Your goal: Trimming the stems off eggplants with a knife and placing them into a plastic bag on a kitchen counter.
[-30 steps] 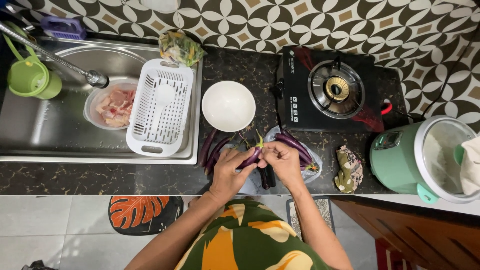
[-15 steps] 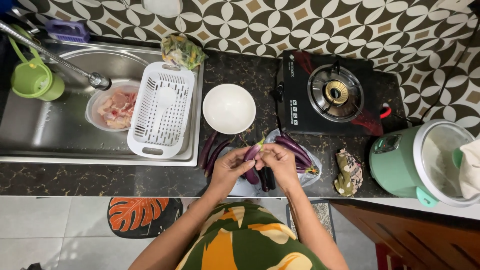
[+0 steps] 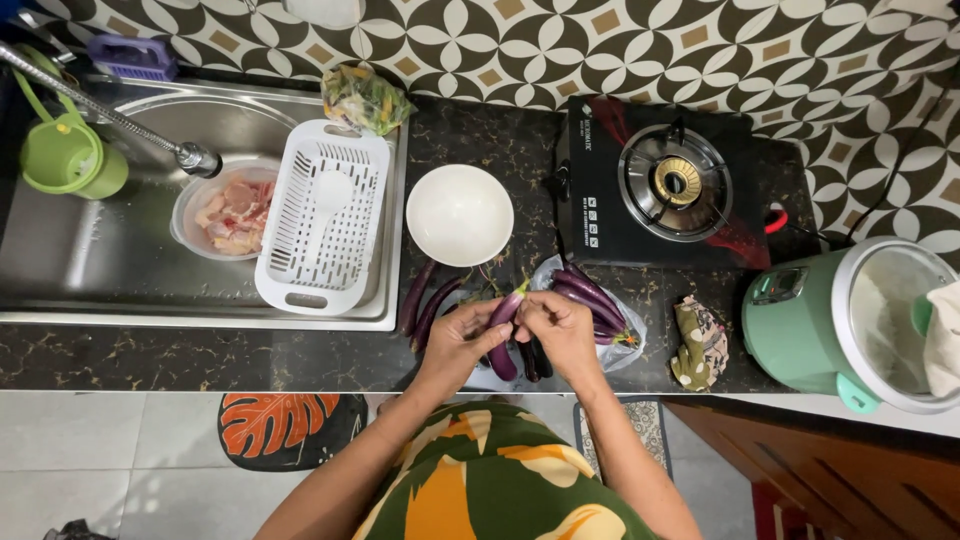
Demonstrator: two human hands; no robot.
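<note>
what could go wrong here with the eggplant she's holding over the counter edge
1. Both hands, left hand and right hand, work the long purple eggplant right at the dark stone counter's front edge; a slip could likely drop it to the floor.
2. The loose purple eggplants lie close beside the steel sink, where a bowl of raw meat sits; splashes might contaminate them.
3. Whether the fingers hold a blade cannot be told.

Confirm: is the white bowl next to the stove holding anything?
No, the white bowl beside the stove shows only its bare inside.
</note>
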